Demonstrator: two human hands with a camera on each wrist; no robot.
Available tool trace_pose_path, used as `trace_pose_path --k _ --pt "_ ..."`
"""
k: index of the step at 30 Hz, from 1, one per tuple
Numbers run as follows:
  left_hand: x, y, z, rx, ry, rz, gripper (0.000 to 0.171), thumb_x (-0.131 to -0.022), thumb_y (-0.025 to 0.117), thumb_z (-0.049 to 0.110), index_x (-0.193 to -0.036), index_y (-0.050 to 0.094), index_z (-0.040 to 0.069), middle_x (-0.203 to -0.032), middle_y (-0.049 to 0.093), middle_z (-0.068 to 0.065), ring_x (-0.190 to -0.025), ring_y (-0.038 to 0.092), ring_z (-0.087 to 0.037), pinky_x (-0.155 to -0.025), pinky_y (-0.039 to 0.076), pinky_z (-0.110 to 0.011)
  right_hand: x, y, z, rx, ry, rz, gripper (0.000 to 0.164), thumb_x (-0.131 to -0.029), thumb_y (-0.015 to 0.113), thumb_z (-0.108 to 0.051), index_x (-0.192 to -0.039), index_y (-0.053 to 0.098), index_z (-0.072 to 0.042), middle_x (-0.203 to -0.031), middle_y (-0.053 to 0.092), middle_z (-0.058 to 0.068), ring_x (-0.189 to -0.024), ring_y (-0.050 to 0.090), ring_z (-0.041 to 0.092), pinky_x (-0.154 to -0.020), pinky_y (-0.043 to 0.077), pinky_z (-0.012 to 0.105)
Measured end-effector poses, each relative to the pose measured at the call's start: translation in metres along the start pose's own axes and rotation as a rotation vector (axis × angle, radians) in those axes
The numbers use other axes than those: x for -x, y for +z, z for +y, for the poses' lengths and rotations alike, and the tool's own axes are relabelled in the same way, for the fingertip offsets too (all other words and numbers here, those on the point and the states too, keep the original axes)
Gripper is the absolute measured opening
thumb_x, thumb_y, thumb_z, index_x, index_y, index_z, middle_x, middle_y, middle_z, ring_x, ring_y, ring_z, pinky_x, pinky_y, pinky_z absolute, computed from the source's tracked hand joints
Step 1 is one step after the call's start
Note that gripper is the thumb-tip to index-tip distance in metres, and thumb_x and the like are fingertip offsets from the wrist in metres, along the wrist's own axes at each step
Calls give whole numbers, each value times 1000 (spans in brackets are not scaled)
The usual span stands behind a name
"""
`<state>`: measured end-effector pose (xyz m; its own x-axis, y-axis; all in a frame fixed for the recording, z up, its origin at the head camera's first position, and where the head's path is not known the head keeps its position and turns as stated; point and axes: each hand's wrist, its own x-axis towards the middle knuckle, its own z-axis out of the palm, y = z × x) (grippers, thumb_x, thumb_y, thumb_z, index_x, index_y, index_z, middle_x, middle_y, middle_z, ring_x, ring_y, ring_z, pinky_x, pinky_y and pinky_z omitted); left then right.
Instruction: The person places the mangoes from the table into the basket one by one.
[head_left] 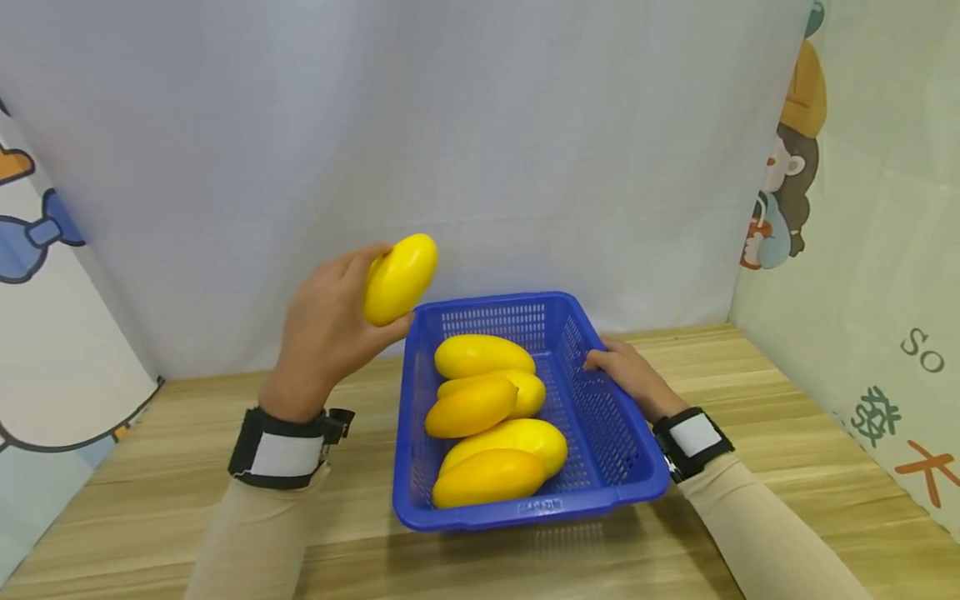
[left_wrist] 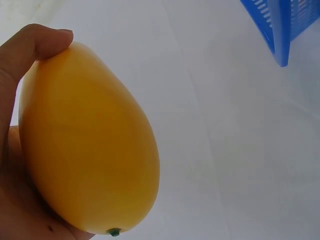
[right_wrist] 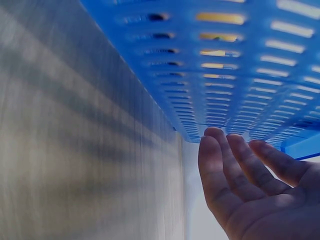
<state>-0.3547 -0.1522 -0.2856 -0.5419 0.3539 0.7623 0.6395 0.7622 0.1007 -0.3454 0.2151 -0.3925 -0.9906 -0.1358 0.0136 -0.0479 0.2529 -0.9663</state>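
My left hand (head_left: 326,329) holds a yellow mango (head_left: 402,279) in the air, left of and above the blue plastic basket (head_left: 480,517). The left wrist view shows the thumb bent over one end of this mango (left_wrist: 92,145), with a small green stem spot at the other end. Several more mangoes (head_left: 483,356) lie on the left side of the basket, some on top of others. On the basket's right side, my right hand (head_left: 633,379) grips the rim, thumb over the inner side. The right wrist view has its fingers (right_wrist: 212,165) against the slotted outer wall.
The basket is over a wood-grain table (head_left: 352,517), and a shadow falls under its front edge. A white cloth (head_left: 465,150) hangs behind. Printed panels with cartoon figures stand at left (head_left: 60,333) and right (head_left: 862,250).
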Motion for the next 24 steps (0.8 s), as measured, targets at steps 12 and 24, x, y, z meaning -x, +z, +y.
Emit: trace_pose_path --k 12,24 --pt "-4 6 1 25 -1 -4 75 -70 73 43 -134 45 15 -120 56 -12 -95 52 -27 -72 44 -44 -1 2 1 39 19 40 42 -83 48 -14 -121 49 4 -106 57 27 -80 60 30 -68 52 39" --pt "-17 12 16 60 19 -22 74 -71 71 43 -134 44 17 -122 55 -11 -98 51 -26 -73 44 -43 1 1 -2 55 21 59 42 -84 49 -14 -122 49 3 -106 57 26 -80 60 31 -68 52 39"
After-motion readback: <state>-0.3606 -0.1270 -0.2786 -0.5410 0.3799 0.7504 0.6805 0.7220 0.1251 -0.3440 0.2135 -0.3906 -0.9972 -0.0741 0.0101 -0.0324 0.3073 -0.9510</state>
